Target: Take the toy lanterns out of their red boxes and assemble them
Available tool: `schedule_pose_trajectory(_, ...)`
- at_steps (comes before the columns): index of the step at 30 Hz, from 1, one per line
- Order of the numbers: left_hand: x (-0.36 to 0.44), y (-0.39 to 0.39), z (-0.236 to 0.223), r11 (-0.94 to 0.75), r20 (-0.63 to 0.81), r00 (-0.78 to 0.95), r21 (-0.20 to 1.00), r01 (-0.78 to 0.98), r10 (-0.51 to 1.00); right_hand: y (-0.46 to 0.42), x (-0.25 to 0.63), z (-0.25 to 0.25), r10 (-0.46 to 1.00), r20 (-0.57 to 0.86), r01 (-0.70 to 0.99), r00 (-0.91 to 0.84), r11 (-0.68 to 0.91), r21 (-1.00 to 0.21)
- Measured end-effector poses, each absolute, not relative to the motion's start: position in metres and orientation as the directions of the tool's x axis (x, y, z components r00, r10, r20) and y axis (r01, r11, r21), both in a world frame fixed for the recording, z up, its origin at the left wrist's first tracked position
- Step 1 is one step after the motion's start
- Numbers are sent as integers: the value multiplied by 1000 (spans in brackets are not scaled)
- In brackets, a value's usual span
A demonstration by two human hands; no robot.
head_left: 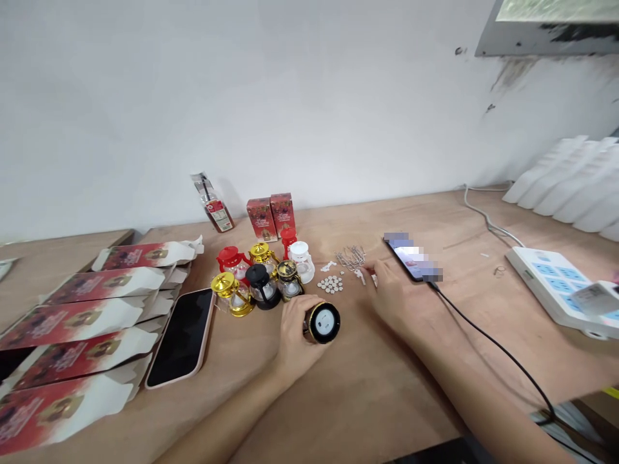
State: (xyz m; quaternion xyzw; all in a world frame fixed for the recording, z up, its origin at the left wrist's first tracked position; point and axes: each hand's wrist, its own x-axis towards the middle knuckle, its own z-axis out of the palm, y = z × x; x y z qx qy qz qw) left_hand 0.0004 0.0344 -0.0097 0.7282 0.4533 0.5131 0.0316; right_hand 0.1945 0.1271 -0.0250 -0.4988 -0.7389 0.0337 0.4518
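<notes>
My left hand (pixel 296 335) is wrapped around a small toy lantern (pixel 325 323), tipped so its dark round base with a pale inner disc faces me. My right hand (pixel 387 290) rests to the right, fingers curled and fingertips low beside small white plastic pieces (pixel 360 276); whatever is between them I cannot make out. Close by lie a group of button cells (pixel 331 283) and a heap of thin metal wire handles (pixel 351 257). Behind my left hand stand several small lanterns: gold (pixel 233 294), black (pixel 264 287), red (pixel 232 260) and white (pixel 300 261).
Opened red-and-white cartons (pixel 91 309) line the left side beside a dark phone (pixel 182 338). Two red boxes (pixel 269 218) and a bottle (pixel 220 214) stand near the wall. On the right are a cabled phone (pixel 411 256), a power strip (pixel 556 283) and white stacked sleeves (pixel 565 187).
</notes>
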Motion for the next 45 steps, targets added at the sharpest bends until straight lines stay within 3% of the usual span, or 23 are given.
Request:
schedule_pose_trajectory(3, 1, 35, -10, -590, 717, 79, 502, 632, 693, 133, 186, -30, 748, 645, 696, -156, 546, -466)
schedule_pose_trajectory(12, 0, 35, -9, -574, 716, 57, 508, 642, 696, 148, 149, -32, 724, 554, 782, -410, 592, -195)
schedule_pose_trajectory(21, 1, 34, -8, -579, 716, 69, 500, 644, 695, 140, 155, -32, 785, 502, 827, -362, 519, -216)
schedule_pose_trajectory(26, 0, 34, -9, -587, 724, 81, 483, 650, 685, 139, 156, -29, 769, 506, 795, -391, 559, -236)
schedule_pose_trajectory(34, 0, 35, -8, -601, 726, 103, 470, 647, 680, 135, 154, -25, 775, 454, 828, -439, 545, -129)
schedule_pose_trajectory(41, 1, 35, -8, -600, 732, 101, 461, 653, 673, 131, 155, -22, 768, 521, 820, -371, 534, -203)
schedule_pose_trajectory(45, 1, 35, -8, -597, 730, 102, 462, 656, 676, 128, 155, -19, 775, 486, 815, -404, 546, -195)
